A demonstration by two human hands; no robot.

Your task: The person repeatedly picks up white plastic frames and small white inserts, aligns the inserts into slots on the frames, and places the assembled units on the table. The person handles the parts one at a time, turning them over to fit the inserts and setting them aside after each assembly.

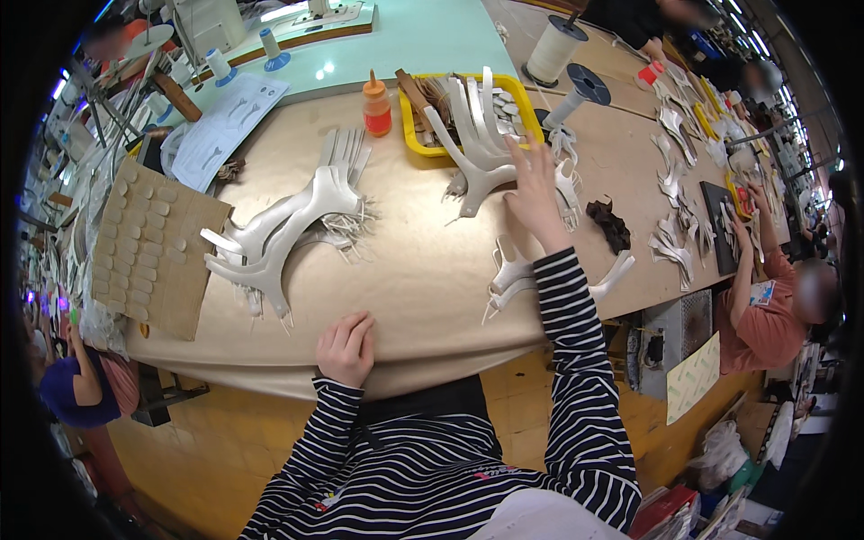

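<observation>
Between the pile of silvery straps (310, 202) and the right forearm (569, 306), a wide lane is left free on the bench (418, 288). It is entered from the near edge, just beside the left hand (346, 349), and is limited toward the far edge by the orange bottle (377, 112) and the yellow basket (414, 142), over whose near rim tall straps are leaned. Toward the left edge, passage is obstructed by the pile, then by the cardboard sheet (196, 286).
</observation>
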